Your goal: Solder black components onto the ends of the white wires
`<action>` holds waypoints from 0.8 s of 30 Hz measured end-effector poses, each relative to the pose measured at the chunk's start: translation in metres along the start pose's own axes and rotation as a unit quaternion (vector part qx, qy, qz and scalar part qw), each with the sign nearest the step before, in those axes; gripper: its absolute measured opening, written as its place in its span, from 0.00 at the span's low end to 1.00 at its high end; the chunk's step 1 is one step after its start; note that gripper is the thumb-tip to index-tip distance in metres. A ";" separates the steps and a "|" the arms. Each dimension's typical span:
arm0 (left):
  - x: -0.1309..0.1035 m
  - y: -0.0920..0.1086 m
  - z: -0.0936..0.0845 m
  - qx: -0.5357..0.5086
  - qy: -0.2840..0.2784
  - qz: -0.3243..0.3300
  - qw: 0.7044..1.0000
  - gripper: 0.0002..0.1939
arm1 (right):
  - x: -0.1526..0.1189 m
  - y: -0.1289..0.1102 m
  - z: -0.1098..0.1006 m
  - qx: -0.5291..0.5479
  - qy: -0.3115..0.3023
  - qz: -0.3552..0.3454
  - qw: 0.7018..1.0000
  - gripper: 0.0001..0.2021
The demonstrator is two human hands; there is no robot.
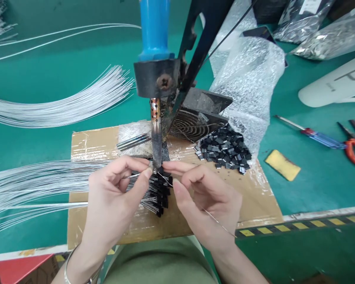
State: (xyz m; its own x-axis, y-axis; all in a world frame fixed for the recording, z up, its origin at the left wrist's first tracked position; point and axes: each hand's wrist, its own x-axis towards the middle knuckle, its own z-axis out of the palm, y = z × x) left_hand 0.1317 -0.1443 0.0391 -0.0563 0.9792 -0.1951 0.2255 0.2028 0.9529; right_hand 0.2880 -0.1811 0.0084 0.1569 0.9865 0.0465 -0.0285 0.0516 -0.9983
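At lower centre, your left hand [118, 193] pinches a white cable [133, 176] beneath the blue soldering iron [155, 130]; your right thumb and finger pinch thin solder wire [166, 179]. The cable looks light and springy, best held near its end; the solder seems soft, easily bent.

Green table [47, 144], blue iron handle [154, 29], edging [299, 226] patterned in yellow and black.
White is shown by the wires [47, 177], black by the small blocks [225, 146], brown by the cardboard [254, 193]. The scissors [349, 152] are coloured orange-red at the grips; the sponge [282, 165], yellow; the screwdriver handle [325, 139], blue with red. The pale cup [322, 88] is marked with lettering, apparently dark grey.
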 end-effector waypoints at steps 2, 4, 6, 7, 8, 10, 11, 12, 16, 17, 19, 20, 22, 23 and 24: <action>-0.001 -0.001 0.000 -0.005 0.000 0.003 1.000 0.06 | 0.000 0.000 0.000 0.008 -0.003 0.002 1.000 0.11; -0.001 -0.001 0.000 -0.006 0.001 0.006 1.000 0.06 | 0.000 0.000 0.000 0.012 -0.003 0.002 1.000 0.11; -0.001 -0.001 0.000 0.001 0.004 0.009 1.000 0.07 | -0.001 0.000 0.000 0.014 -0.002 0.002 1.000 0.11; -0.001 -0.001 0.000 0.004 0.006 0.009 1.000 0.07 | -0.001 0.000 0.001 0.014 0.000 0.003 1.000 0.11; -0.001 -0.001 0.000 0.006 0.006 0.010 1.000 0.07 | -0.001 0.000 0.001 0.014 0.001 0.003 1.000 0.11; -0.001 -0.001 0.000 0.008 0.008 0.013 1.000 0.07 | -0.001 0.001 0.001 0.012 0.002 0.004 1.000 0.11; -0.001 -0.002 0.001 0.009 0.009 0.013 1.000 0.07 | -0.001 0.001 0.001 0.011 0.003 0.003 1.000 0.11; -0.001 -0.002 0.001 0.010 0.010 0.013 1.000 0.07 | 0.000 0.001 0.001 0.009 0.002 0.003 1.000 0.11; -0.001 -0.003 0.000 0.010 0.007 0.015 1.000 0.07 | 0.000 0.000 0.001 0.004 0.002 0.006 1.000 0.11; -0.002 -0.003 0.000 0.007 0.006 0.018 1.000 0.07 | 0.000 0.000 0.001 0.003 0.004 0.005 1.000 0.11; -0.002 -0.004 -0.001 0.002 0.005 0.023 1.000 0.08 | 0.000 0.000 0.001 0.006 0.003 0.003 1.000 0.11; -0.001 -0.004 -0.001 0.001 0.006 0.025 1.000 0.08 | 0.000 0.000 0.002 0.009 0.002 0.002 1.000 0.11; -0.001 -0.004 -0.001 0.003 0.006 0.023 1.000 0.07 | -0.001 0.000 0.002 0.016 -0.001 0.004 1.000 0.11; 0.000 -0.004 -0.001 0.006 0.005 0.022 1.000 0.07 | -0.001 0.001 0.002 0.016 -0.001 0.006 1.000 0.11; 0.000 -0.004 -0.001 0.010 0.005 0.019 1.000 0.07 | -0.001 0.001 0.002 0.015 0.000 0.007 1.000 0.11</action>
State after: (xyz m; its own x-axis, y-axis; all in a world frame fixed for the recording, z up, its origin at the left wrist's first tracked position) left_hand 0.1300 -0.1454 0.0352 -0.0565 0.9862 -0.1556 0.2475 0.1648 0.9548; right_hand 0.2859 -0.1817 0.0074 0.1565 0.9871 0.0323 -0.0596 0.0421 -0.9973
